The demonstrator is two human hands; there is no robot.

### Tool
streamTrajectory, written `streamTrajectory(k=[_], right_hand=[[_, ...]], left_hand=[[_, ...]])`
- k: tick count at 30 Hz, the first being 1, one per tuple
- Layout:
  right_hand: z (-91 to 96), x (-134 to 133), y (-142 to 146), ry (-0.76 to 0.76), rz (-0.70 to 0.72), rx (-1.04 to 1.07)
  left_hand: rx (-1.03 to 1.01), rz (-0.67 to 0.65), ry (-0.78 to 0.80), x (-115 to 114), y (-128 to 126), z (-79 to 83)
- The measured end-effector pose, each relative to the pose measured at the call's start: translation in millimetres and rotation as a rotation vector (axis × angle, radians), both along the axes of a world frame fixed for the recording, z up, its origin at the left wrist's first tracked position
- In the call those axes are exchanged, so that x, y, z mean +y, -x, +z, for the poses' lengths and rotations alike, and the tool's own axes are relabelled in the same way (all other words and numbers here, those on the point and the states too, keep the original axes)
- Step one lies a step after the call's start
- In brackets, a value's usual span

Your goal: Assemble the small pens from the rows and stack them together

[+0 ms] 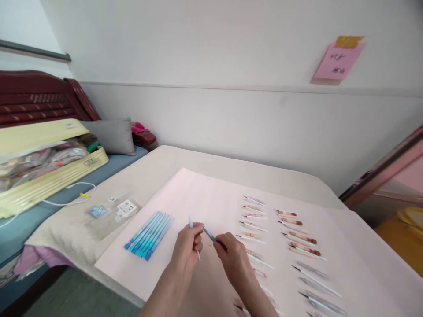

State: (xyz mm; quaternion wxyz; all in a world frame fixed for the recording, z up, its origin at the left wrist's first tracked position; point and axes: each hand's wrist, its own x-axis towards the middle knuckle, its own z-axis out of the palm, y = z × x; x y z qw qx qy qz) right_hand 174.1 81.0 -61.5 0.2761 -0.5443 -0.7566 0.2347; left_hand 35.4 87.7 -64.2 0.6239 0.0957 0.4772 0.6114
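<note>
My left hand [189, 242] is closed around a slim white stick with a light blue upper end [191, 221], probably a pen part; its lower end [198, 255] sticks out below the fingers. In my right hand [231, 248] is a blue pen barrel [209, 234], tilted, its far end touching or very near my left fingertips. Both hands are above the pale pink sheet. To their left lies a row of several blue pens [148, 235], side by side. Right of my hands are columns of pen refills with dark tips [253, 225] and pen barrels, some with brown ends [302, 237].
A clear plastic wrapper with labels [127, 208] lies on the beige cloth [158, 165] at the left. Beyond it stands an open yellow case [56, 169] on a blue bed, with a white cord [66, 203]. A pink note [339, 61] is taped to the wall.
</note>
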Motion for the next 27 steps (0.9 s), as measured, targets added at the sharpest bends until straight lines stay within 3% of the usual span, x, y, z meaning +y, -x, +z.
streamTrajectory(k=[12,20,23,27], right_hand=[[0.9,1,-7,-0.031,0.012,-0.059],[3.7,2,-6,-0.029,0.023,-0.005],[6.1,-1,-4,-0.006,0.052,0.034],[9.1,-9,1,0.057,0.143,0.065]], left_hand=[[0.066,-0.032,-0.027,-3,-2,0.6],[-0.072,-0.052,-0.001,-2,2,8.3],[-0.19,0.024,-0.022,0,13,12.1],[-0.352,0.242,-0.035,3,33,12.3]])
